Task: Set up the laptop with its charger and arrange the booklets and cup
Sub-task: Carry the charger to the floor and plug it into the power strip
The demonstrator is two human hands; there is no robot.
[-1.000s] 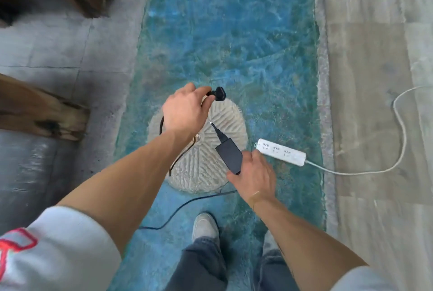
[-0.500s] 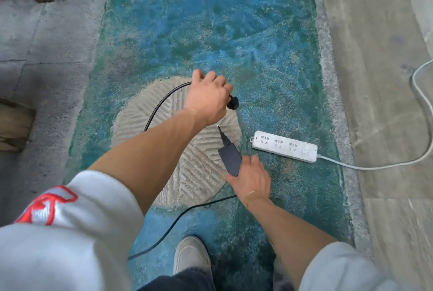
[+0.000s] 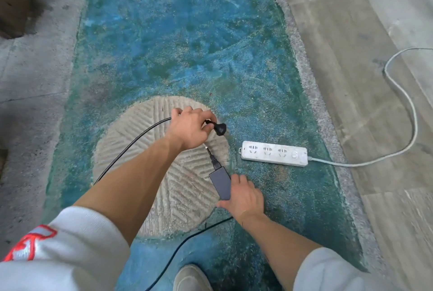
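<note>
Head view, looking down at the floor. The left hand (image 3: 191, 127) has its grip curled round the black cable just behind the black plug (image 3: 219, 128); the plug points right, above the rug, near the power strip but apart from it. The black cable (image 3: 131, 145) trails from this hand to the near left across the pale round patch (image 3: 164, 173) of the rug.

The right hand (image 3: 244, 198) grips the near end of the dark charger brick (image 3: 221, 182), thumb on one side and fingers on the other. The brick lies tilted over the right edge of the pale patch, with a short connector at its far end pointing towards the left hand. A second run of black cable (image 3: 187, 239) passes on the near side of the right wrist towards the near edge.

The white power strip (image 3: 274, 153) lies flat on the blue-green rug (image 3: 187, 44), right of both hands; three sockets show, all unoccupied. Its white cord (image 3: 403, 107) loops right over the wooden floor (image 3: 351, 32).

A shoe (image 3: 191, 277) stands at the near edge. A dark wooden furniture leg (image 3: 14, 2) stands at the far left. Laptop, booklets and cup are out of view.
</note>
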